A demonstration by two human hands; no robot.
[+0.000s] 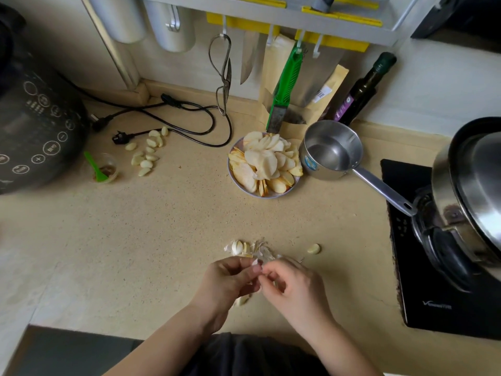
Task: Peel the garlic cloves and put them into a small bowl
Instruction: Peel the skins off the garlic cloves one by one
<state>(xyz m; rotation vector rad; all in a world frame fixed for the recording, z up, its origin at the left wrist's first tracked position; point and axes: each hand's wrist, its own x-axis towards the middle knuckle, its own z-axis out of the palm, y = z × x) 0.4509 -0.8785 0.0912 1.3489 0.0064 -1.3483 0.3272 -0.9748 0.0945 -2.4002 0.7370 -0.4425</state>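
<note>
My left hand (230,280) and my right hand (290,283) meet near the counter's front edge, both pinching one garlic clove (256,263) between the fingertips. Just behind them lie unpeeled cloves and papery skins (244,248). A single peeled clove (314,248) rests to the right of that pile. Another bit of garlic (242,300) shows under my left hand. Several peeled cloves (147,151) lie loose on the counter at the far left. A small clear bowl (106,168) with a green spoon stands beside them.
A plate of sliced fruit (264,165) sits mid-counter, with a steel saucepan (332,149) to its right. A stove with a lidded pot (471,202) fills the right side. A dark cooker (35,126) and black cables (189,115) occupy the left. Scissors, knives and a peeler hang above.
</note>
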